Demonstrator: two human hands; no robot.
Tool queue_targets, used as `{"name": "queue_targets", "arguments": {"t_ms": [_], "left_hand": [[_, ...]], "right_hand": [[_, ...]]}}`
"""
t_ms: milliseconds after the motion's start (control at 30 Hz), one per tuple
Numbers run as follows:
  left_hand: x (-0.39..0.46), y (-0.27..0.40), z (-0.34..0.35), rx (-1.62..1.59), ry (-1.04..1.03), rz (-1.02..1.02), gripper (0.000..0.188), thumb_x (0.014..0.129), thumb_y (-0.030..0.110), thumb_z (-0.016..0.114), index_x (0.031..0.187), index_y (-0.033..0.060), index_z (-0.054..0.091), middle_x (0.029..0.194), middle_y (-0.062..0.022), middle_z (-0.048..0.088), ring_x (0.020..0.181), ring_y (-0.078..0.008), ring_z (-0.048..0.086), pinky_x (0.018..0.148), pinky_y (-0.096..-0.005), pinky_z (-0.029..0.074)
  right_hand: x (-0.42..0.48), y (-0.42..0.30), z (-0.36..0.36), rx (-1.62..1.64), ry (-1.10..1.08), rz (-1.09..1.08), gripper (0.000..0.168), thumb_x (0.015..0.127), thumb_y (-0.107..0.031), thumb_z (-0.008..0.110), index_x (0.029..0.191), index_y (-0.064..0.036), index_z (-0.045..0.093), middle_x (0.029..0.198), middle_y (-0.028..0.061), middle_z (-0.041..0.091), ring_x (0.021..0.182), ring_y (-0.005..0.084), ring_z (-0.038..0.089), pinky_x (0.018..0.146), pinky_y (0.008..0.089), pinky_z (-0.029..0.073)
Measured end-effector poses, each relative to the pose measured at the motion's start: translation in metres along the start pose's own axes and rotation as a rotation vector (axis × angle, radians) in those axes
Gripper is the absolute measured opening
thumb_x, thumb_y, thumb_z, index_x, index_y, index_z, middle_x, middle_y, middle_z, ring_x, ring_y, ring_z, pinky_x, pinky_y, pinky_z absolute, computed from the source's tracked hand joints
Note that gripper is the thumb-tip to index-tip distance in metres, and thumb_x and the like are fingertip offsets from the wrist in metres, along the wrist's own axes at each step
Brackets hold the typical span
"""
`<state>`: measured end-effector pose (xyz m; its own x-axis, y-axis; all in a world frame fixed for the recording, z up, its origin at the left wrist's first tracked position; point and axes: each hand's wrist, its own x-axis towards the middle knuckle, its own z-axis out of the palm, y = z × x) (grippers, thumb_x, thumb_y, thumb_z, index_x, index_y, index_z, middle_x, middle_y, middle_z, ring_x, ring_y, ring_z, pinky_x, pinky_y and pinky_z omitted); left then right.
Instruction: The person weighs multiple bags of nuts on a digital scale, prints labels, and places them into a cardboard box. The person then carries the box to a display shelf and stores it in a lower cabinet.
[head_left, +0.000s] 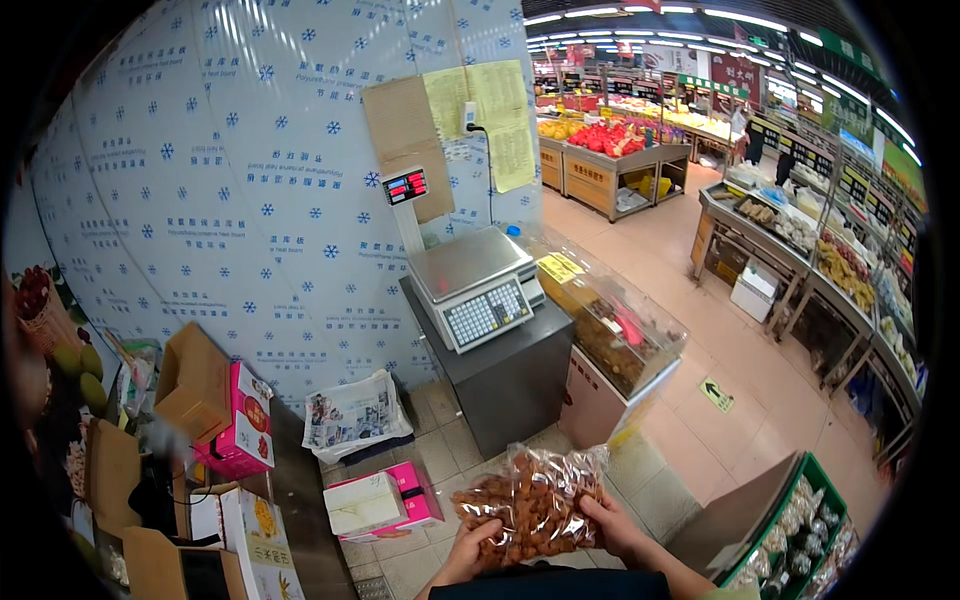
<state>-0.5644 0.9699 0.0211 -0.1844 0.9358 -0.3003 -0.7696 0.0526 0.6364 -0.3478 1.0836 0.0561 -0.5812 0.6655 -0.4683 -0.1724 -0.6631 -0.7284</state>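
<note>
Two clear plastic bags of small reddish-brown pieces (536, 510), perhaps dried fruit, are held low in front of my body. My left hand (471, 551) grips the left side, its thumb on top of the plastic. On the right side my right hand (609, 521) holds the bags, thumb also on top. Beyond them a price-computing scale (480, 277) with a steel platter stands on a dark grey cabinet (499, 382); its raised display is lit.
A clear-lidded bin (615, 322) adjoins the cabinet. Pink and white boxes (367, 502) and newspapers (356, 412) lie on the tiled floor. Open cardboard boxes (191, 382) crowd the left. A green crate (806, 525) of wrapped goods stands at right. Produce stands (787, 240) are farther off.
</note>
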Motion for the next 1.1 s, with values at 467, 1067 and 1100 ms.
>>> {"name": "queue_targets", "arguments": {"t_ms": [467,1067,1100], "left_hand": [[0.266,0.172,-0.100,-0.144,0.045,0.027,0.069,0.082,0.016,0.065,0.142,0.0055,0.032,0.135,-0.0149,0.049,0.119,-0.0329,0.052,0.100,-0.0478,0.046],[0.351,0.232,-0.044,-0.255,0.317,0.150,0.086,0.073,0.004,0.068,0.146,0.0053,0.022,0.134,-0.0161,0.047,0.122,-0.0333,0.050,0.103,-0.0466,0.043],[0.356,0.230,-0.042,-0.247,0.313,0.147,0.085,0.073,0.004,0.068,0.145,0.0047,0.023,0.134,-0.0161,0.047,0.122,-0.0334,0.049,0.104,-0.0465,0.042]], "right_hand": [[0.364,-0.211,0.120,-0.120,0.051,-0.241,0.060,0.079,-0.015,0.073,0.129,-0.005,0.042,0.117,0.0098,0.058,0.103,0.0197,0.060,0.087,0.0346,0.051],[0.650,-0.289,0.095,-0.868,0.334,-0.861,0.046,0.088,-0.021,0.068,0.126,0.000,0.052,0.119,0.0149,0.056,0.108,0.0220,0.057,0.087,0.0333,0.047],[0.640,-0.289,0.077,-0.963,0.395,-1.003,0.037,0.088,-0.015,0.065,0.120,0.000,0.054,0.116,0.0121,0.057,0.106,0.0227,0.056,0.086,0.0329,0.046]]}}
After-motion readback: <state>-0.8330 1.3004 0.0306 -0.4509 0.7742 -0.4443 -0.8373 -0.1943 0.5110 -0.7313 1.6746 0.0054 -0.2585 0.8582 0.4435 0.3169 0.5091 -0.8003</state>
